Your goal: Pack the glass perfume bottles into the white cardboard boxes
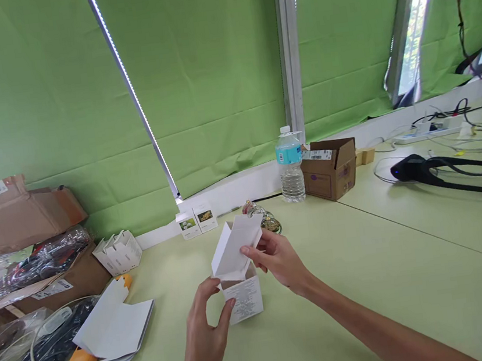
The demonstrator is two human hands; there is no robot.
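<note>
A small white cardboard box (246,300) with printed text on its front stands on the table before me, its top open. My left hand (208,325) grips the left side of this box, thumb near the front edge and fingertips at the upper corner. Above the opening, my right hand (279,260) pinches a folded white card piece (235,251) between thumb and fingers. The card piece is tilted, and its lower end is at the box's mouth; how far it reaches inside is hidden. Just behind the card lies a shiny, coloured bundle (267,217), partly covered.
Two small white picture boxes (197,222) stand by the wall, with more white boxes (118,253) to the left. Folded white sheets (117,327) lie left, near bagged items and cartons (29,212). A water bottle (290,165), a brown carton (330,169) and a black headset (455,174) are right.
</note>
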